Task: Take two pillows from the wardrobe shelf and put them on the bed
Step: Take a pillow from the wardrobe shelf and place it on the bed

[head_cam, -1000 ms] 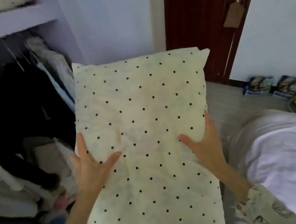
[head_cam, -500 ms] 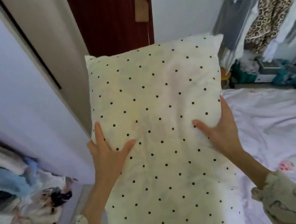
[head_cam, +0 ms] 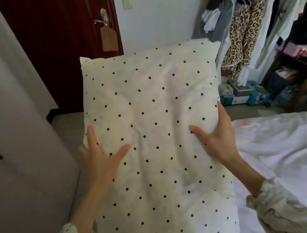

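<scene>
One spotted pillow (head_cam: 157, 135) is held up in the middle, long way up, and it hides the floor behind it. Two hands hold it by its sides: the left hand (head_cam: 102, 156) at 9 o'clock and the right hand (head_cam: 218, 136) at 3 o'clock, each with the thumb on the front and the fingers going round the edge. One white bed (head_cam: 287, 151) lies at 4 o'clock, one dark red door (head_cam: 65, 45) stands at 11 o'clock, and many hanging clothes (head_cam: 254, 19) are at 2 o'clock.
</scene>
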The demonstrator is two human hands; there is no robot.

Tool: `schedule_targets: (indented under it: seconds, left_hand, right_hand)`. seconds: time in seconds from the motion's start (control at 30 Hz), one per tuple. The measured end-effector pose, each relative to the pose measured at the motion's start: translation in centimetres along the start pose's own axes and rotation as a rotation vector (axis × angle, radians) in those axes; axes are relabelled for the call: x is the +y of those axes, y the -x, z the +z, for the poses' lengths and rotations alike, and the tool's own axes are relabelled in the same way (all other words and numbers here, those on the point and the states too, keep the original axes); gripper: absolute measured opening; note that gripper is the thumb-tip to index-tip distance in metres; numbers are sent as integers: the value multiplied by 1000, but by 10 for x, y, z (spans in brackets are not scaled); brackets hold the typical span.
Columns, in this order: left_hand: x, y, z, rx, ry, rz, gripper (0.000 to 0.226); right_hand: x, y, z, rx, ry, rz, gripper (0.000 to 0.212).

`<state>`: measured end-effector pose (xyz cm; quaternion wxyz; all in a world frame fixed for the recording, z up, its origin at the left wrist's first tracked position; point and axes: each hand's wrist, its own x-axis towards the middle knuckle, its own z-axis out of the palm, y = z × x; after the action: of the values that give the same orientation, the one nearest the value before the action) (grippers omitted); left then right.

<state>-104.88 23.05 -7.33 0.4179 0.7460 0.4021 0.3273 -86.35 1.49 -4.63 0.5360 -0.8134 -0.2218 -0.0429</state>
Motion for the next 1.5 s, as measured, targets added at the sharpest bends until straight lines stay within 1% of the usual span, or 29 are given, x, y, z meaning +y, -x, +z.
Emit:
schedule_targets:
  seconds: [0.23, 0.53, 0.77, 0.9, 1.0, 1.13, 1.2, 1.37, 1.5]
  left_hand:
    - [31, -150, 48, -80, -3, 142, 111]
    - [52, -327, 151, -158, 6, 203, 111]
    - [94, -470, 216, -181, -18, 229, 109]
    - [109, -538, 249, -190, 0, 266, 110]
    - [117, -586, 289, -234, 40, 283, 111]
    - [125, -652, 362, -365, 63, 288, 111]
    - [126, -672, 390, -409, 65, 303, 110]
    - [157, -743, 494, -662, 107, 381, 106]
    - [190, -769, 565, -819, 133, 451, 105]
  right_hand:
    - [-1, -104, 47, 112, -16, 41, 94]
    - [28, -274, 107, 219, -11, 64, 96]
    - [35, -424, 153, 250, -27, 44, 96]
    - [39, -489, 172, 272, -30, 48, 101]
    - [51, -531, 181, 316, -5, 68, 98]
    - [82, -585, 193, 423, 53, 159, 99]
    - [92, -599, 195, 443, 77, 191, 101]
    - [124, -659, 196, 665, 132, 325, 100]
    - [141, -683, 181, 795, 157, 395, 100]
